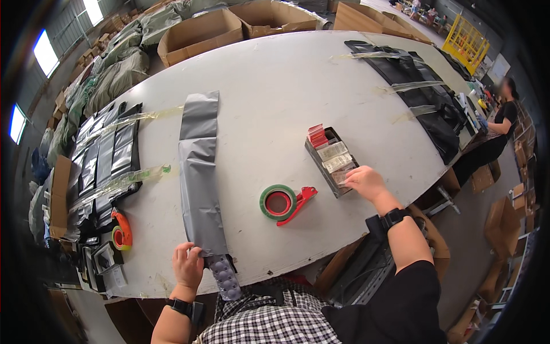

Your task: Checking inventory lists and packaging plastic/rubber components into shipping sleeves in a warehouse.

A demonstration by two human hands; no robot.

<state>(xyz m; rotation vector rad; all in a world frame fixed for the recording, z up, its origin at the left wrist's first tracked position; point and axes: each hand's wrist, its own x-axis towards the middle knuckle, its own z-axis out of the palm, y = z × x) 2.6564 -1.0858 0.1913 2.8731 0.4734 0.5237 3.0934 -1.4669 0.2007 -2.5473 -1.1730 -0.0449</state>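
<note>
A long grey plastic mailing bag (200, 172) lies lengthwise on the table, its mouth near the front edge. My left hand (188, 265) is closed on the left corner of that mouth. Out of the bag sticks a purplish-grey piece with round bumps (225, 278), its other end hidden inside. To the right stands a narrow black tray (313, 153) of small paper slips (337, 157) and red cards (317, 136). At its near end my right hand (366, 181) pinches a pale slip. A red tape dispenser with a green roll (278, 202) rests between my hands.
Black plastic bags (109, 143) lie taped down at the left, more black bags (421, 86) at the far right. An orange tape dispenser (121, 229) sits at the left edge. Large cardboard boxes (200, 35) stand behind the table. A person (504, 117) works at the right.
</note>
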